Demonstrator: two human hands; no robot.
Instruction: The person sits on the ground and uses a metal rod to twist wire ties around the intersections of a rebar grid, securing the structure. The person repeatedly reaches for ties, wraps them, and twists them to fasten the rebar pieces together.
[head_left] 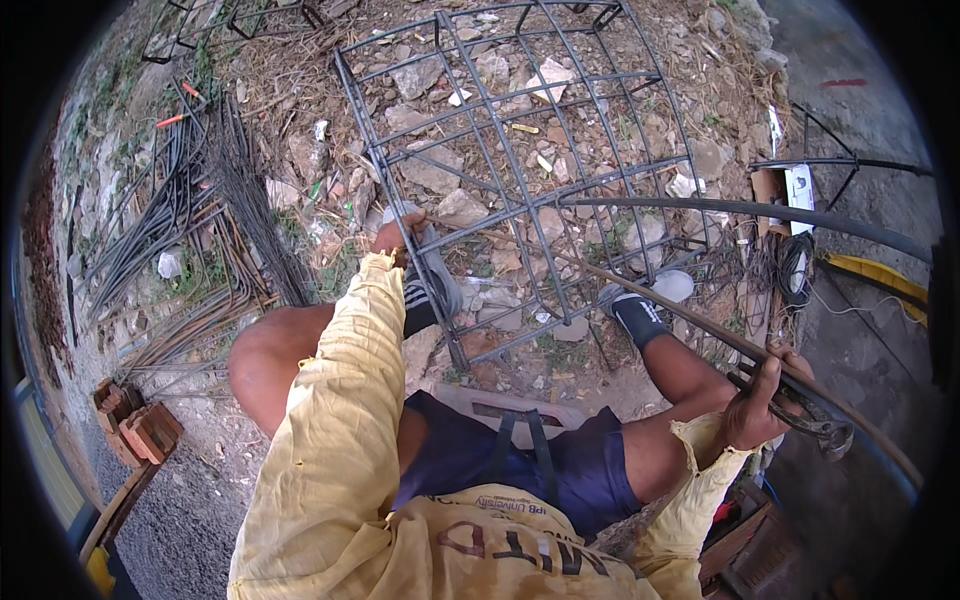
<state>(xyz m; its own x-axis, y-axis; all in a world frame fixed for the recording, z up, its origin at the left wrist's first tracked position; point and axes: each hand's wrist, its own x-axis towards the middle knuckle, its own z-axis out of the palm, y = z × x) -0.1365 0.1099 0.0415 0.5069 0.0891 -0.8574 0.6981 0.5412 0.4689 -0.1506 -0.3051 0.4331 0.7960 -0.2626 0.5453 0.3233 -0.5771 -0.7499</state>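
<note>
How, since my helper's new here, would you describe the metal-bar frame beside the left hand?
Start with the rubble-strewn ground ahead. Over it spans a large, dark metal-bar frame, the left hand at its left side. It forms a wide, many-barred grid, unlike the sparser bar frame at far right.

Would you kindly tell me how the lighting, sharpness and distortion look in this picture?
Head view: soft, even daylight without hard-edged shadows or strong glare; metal cage mostly crisp; fisheye distortion toward the black, vignetted rim, so straight edges there look bent; grey pavement at right dimmer and softer than the rubble; right hand clear enough to make out.
</note>
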